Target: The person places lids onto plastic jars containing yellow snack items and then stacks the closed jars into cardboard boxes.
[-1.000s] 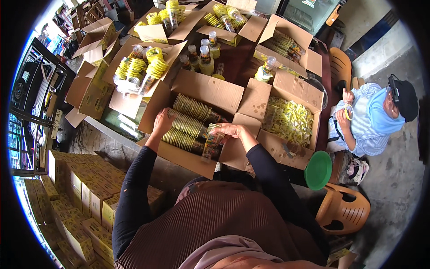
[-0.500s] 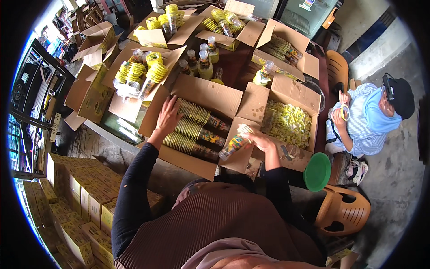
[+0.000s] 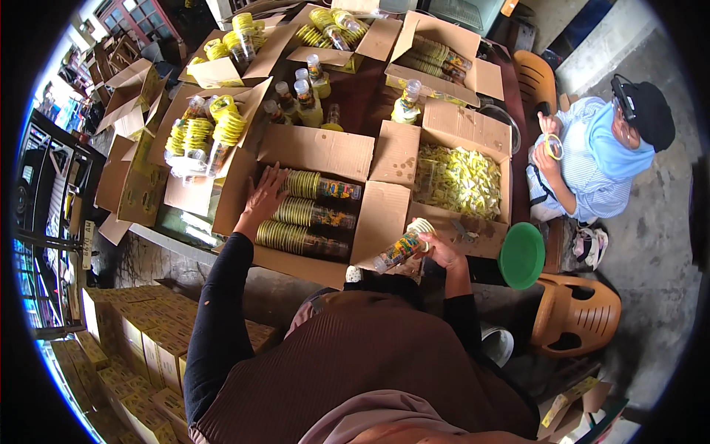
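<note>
In front of me stands an open cardboard box (image 3: pixel 310 148) with three rows of nested plastic cups (image 3: pixel 303 213), yellow-rimmed and colourfully printed. My left hand (image 3: pixel 262 196) reaches over its left side, fingers spread at the rim end of the farthest row. Another short stack of printed cups (image 3: pixel 398 248) is gripped in my right hand (image 3: pixel 446 253), with fingers around the rim end. That stack is tilted, its clear base pointing left, above the box's near right flap (image 3: pixel 379 222).
A box of small yellow-green pieces (image 3: pixel 473 181) stands to the right, near a green round tub (image 3: pixel 522 255). Beyond are filled bottles (image 3: pixel 308 103) and more boxes of cups (image 3: pixel 196 137). A co-worker (image 3: pixel 592 155) sits right, beside orange chairs (image 3: pixel 573 314). Stacked cartons (image 3: pixel 140 314) are left.
My right hand has drawn the cup stack to the right and nearer me, away from the rows. My left hand stays at the box's left side. The whole view has shifted slightly.
</note>
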Tool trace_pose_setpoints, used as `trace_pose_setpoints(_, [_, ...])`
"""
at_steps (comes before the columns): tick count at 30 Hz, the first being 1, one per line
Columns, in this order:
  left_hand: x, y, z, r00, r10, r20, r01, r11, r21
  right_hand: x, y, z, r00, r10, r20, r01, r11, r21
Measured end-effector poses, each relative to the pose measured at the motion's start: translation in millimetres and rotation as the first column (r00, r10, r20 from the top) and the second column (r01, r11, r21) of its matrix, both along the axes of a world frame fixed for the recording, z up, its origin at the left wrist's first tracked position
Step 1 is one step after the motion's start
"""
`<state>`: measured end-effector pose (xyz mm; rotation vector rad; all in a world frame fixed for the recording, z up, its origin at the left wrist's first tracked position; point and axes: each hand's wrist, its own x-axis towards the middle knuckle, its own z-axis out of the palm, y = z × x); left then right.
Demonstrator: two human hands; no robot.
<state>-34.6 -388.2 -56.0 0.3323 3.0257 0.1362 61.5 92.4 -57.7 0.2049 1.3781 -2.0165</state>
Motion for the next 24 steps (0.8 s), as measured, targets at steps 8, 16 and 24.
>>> trace_pose_setpoints(8, [47, -18, 66, 0.98, 0.198, -0.016, -0.184, 0.936, 0.298, 1, -10, 0, 1.0, -0.007, -0.017, 0.002, 0.97, -0.244])
trace_pose_setpoints(16, [185, -47, 47, 0.713, 0.564, -0.417, -0.303, 0.784, 0.542, -23, -41, 18, 0.991, 0.118, -0.067, -0.135, 0.888, -0.44])
trace_pose_setpoints(24, [164, 4, 22, 0.74, 0.582, -0.337, -0.287, 0.727, 0.624, -51, -102, 29, 0.954, 0.281, -0.108, -0.299, 0.835, -0.462])
